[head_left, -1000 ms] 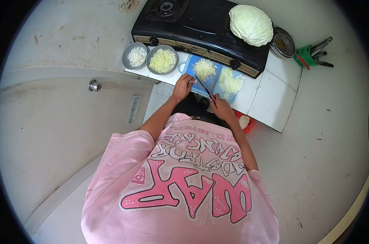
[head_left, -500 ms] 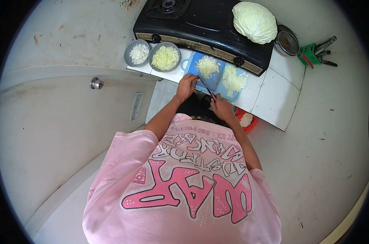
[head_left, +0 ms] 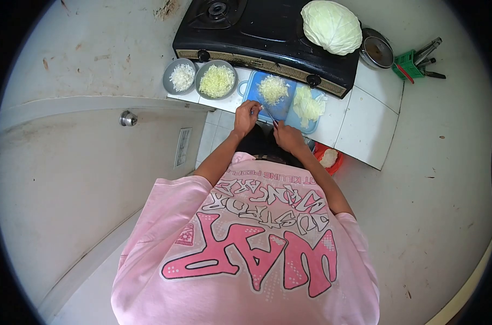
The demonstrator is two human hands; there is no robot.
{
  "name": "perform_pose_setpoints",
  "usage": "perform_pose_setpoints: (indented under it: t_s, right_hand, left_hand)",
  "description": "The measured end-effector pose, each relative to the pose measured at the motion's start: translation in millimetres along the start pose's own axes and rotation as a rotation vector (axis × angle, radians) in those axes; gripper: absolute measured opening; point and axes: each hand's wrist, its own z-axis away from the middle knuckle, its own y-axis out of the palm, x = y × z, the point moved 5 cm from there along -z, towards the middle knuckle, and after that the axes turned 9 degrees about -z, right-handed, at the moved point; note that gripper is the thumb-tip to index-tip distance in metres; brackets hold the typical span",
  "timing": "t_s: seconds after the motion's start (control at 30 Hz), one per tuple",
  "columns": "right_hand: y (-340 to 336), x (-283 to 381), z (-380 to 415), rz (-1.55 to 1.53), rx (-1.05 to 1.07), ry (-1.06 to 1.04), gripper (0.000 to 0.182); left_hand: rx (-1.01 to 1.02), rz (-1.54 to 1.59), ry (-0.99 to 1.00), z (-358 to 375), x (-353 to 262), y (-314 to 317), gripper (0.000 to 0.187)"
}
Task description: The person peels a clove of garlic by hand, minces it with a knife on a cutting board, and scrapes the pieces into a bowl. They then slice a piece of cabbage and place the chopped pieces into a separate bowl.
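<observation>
My right hand (head_left: 290, 137) is closed around the handle of a knife (head_left: 269, 114), whose blade slants up and left over the front edge of a blue cutting board (head_left: 281, 111). My left hand (head_left: 246, 117) is closed in a pinch at the board's front left corner, close to the knife tip. A small pale piece shows at its fingertips; its kind is too small to make out. Behind the hands, a heap of shredded cabbage (head_left: 273, 89) lies on the board. Cabbage leaves (head_left: 309, 104) lie on its right part.
Left of the board stand a grey bowl of chopped white bits (head_left: 167, 81) and a grey bowl of shredded cabbage (head_left: 201, 92). A whole cabbage (head_left: 331, 28) sits on the black stove (head_left: 267, 32). Right are a metal pot (head_left: 377, 52) and a green utensil basket (head_left: 407, 66). Below hangs a red bag (head_left: 335, 165).
My right hand and the knife have shifted slightly left, closer to my left hand. The whole view has shifted a little. My left hand keeps its pinch.
</observation>
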Motion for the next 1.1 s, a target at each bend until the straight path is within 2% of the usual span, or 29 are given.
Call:
perform_pose_setpoints:
  t_s: [0.37,0.67,0.87,1.1]
  right_hand:
    - [-13.8,15.1,10.7,-0.009,-0.032,-0.019,0.034]
    - [14.3,7.5,-20.4,0.01,-0.082,-0.041,0.035]
    - [9.6,3.3,-1.0,0.042,-0.081,-0.046,0.035]
    - [1.6,5.0,-4.2,0.033,-0.093,0.007,0.035]
  left_hand:
    - [0.045,-0.005,-0.045,-0.3,-1.2,-2.0,0.01]
    - [-0.01,-0.02,0.013,-1.0,0.8,0.9,0.007]
    - [-0.017,0.003,-0.02,0.4,1.5,-0.3,0.006]
    - [0.005,-0.035,0.058,4.0,-0.4,-4.0,0.008]
